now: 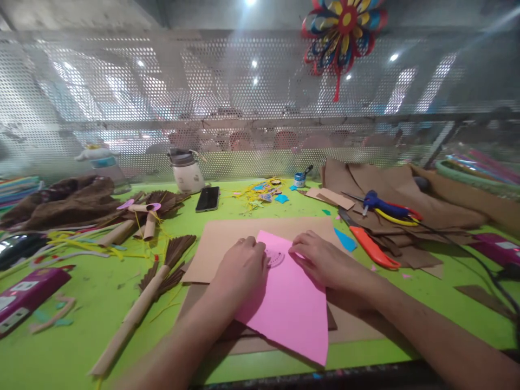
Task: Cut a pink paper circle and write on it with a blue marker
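Observation:
A sheet of pink paper lies at an angle over brown cardboard sheets at the front of the table. On its upper part rests a small, clear semicircular protractor. My left hand is closed, its curled fingers pressing the protractor's left end against the paper. Just right of the protractor, my right hand has its fingertips pinched together over the pink sheet. Whether something small sits in that pinch is hidden.
Right of the sheets lie a red-handled cutter and blue-handled pliers. A phone, a glue pot and paper scraps lie behind. Cardboard tubes with brown fringes and a purple power strip are at left.

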The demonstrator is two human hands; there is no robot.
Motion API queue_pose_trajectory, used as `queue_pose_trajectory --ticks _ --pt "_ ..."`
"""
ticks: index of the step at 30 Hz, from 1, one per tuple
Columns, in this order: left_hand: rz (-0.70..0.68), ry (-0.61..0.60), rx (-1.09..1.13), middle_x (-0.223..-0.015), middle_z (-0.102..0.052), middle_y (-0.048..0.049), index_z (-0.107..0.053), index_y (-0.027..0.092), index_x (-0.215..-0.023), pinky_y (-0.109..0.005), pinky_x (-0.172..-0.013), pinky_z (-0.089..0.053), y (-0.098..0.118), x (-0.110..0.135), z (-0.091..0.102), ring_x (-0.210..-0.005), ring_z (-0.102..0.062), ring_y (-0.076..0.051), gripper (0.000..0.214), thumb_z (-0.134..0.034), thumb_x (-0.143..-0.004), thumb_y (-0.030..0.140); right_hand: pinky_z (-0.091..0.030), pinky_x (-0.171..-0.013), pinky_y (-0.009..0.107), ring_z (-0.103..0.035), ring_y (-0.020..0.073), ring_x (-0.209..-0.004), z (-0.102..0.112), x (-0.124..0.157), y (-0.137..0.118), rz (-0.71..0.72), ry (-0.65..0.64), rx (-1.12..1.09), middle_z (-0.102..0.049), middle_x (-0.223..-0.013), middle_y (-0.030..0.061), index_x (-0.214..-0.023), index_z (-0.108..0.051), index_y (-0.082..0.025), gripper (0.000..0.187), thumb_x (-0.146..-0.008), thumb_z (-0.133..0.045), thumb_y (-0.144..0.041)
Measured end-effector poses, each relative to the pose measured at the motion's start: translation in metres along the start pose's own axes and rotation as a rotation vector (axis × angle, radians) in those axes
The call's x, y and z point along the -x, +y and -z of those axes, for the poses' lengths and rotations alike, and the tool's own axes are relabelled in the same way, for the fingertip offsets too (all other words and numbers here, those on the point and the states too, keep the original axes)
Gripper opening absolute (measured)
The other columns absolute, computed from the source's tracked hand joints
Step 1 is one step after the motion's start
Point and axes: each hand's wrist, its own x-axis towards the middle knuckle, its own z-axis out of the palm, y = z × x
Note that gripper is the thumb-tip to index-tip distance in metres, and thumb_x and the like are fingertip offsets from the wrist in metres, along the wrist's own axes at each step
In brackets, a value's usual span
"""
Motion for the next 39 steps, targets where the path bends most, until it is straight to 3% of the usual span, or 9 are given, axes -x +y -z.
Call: queue_pose_trajectory --ticks 4,8,16,25,30,34,39 --pt "-0.111 -0.087 -0.048 -0.097 -0.068 -0.0136 -0.07 0.014 -0.101 -0.042 -0.083 -0.049 0.007 0.005 0.004 -0.093 -0.062 -0.03 0.024 -0.054 -0.092 0.029 -0.046 -0.088 0.037 -0.051 0.0246 -0.102 -0.006 0.001 -0.005 0.018 0.023 0.058 -0.062 -0.105 0.0126 -0.103 -0.068 -0.013 0.025 -0.093 -0.046 -0.006" --pt "-0.184 -0.167 -0.111 -0.106 -0.067 -0.0161 -0.067 0.012 -0.112 -0.045 -0.088 -0.049 0.012 0.011 0.004 -0.099 -0.061 -0.032 0.029 -0.053 -0.094 0.029 -0.045 -0.084 0.037 -0.049 0.0242 -0.097 -0.011 0.002 -0.009 0.016 0.017 0.08 -0.059 -0.104 0.0126 -0.104 -0.068 -0.013 0.026 -0.09 -0.047 -0.004" --pt "-0.246 -0.172 -0.153 -0.121 -0.062 -0.019 -0.058 0.01 -0.127 -0.048 -0.099 -0.045 0.012 0.016 -0.002 -0.114 -0.056 -0.034 0.036 -0.047 -0.096 0.025 -0.043 -0.082 0.036 -0.047 0.0248 -0.098 -0.013 0.004 -0.005 0.059 -0.01 0.04 -0.058 -0.104 0.0116 -0.112 -0.067 -0.014 0.05 -0.073 -0.05 0.01" --pt "-0.205 -0.246 -0.109 -0.127 -0.06 -0.0221 -0.059 0.009 -0.129 -0.053 -0.105 -0.04 0.016 0.016 0.004 -0.121 -0.053 -0.037 0.039 -0.049 -0.096 0.026 -0.042 -0.082 0.036 -0.046 0.0246 -0.098 -0.015 0.003 0.001 0.088 0.002 0.018 -0.058 -0.104 0.0116 -0.113 -0.068 -0.016 0.045 -0.078 -0.052 0.006" --pt "-0.195 -0.227 -0.121 -0.13 -0.059 -0.0245 -0.057 0.01 -0.134 -0.058 -0.106 -0.039 0.012 0.014 -0.006 -0.125 -0.052 -0.039 0.042 -0.049 -0.095 0.023 -0.042 -0.082 0.034 -0.048 0.0236 -0.098 -0.009 0.0 -0.004 0.096 0.012 0.058 -0.059 -0.104 0.011 -0.107 -0.069 -0.016 0.034 -0.08 -0.056 0.0" --pt "-0.209 -0.189 -0.14 -0.129 -0.06 -0.0247 -0.058 0.013 -0.135 -0.057 -0.101 -0.043 0.004 0.009 -0.014 -0.123 -0.054 -0.04 0.044 -0.05 -0.094 0.027 -0.042 -0.08 0.033 -0.049 0.0224 -0.097 -0.008 -0.005 -0.004 0.068 0.061 0.094 -0.06 -0.102 0.0104 -0.098 -0.07 -0.016 0.02 -0.092 -0.052 -0.012" --pt "-0.196 -0.209 -0.151 -0.122 -0.063 -0.0236 -0.063 0.014 -0.129 -0.053 -0.094 -0.048 0.008 0.008 -0.005 -0.114 -0.059 -0.038 0.039 -0.048 -0.094 0.026 -0.043 -0.081 0.031 -0.052 0.0207 -0.096 -0.013 -0.006 -0.005 0.036 0.106 0.095 -0.064 -0.099 0.0093 -0.092 -0.071 -0.017 0.021 -0.096 -0.05 -0.018"
